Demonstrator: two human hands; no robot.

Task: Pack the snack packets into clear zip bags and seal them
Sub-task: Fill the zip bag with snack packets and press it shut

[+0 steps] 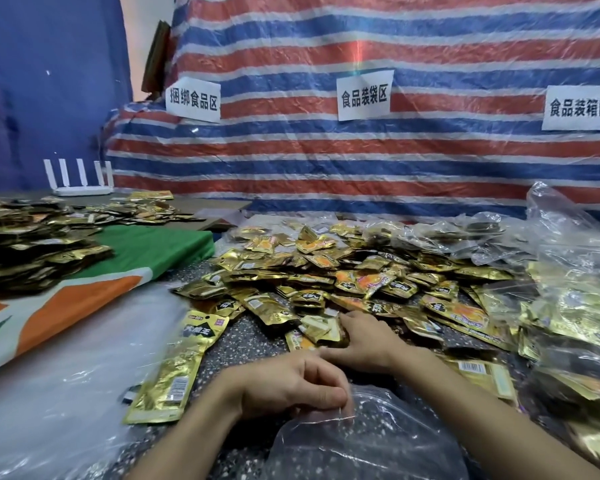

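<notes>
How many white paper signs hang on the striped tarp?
3: the left sign, the middle sign, the right sign near the frame edge. More may lie outside view.

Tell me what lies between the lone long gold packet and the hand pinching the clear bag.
Head view: only bare speckled tabletop separates the long gold packet from the left hand, which pinches the clear zip bag.

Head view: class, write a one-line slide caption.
Left hand pinches a clear zip bag while right hand grips gold snack packets from the pile.
</notes>
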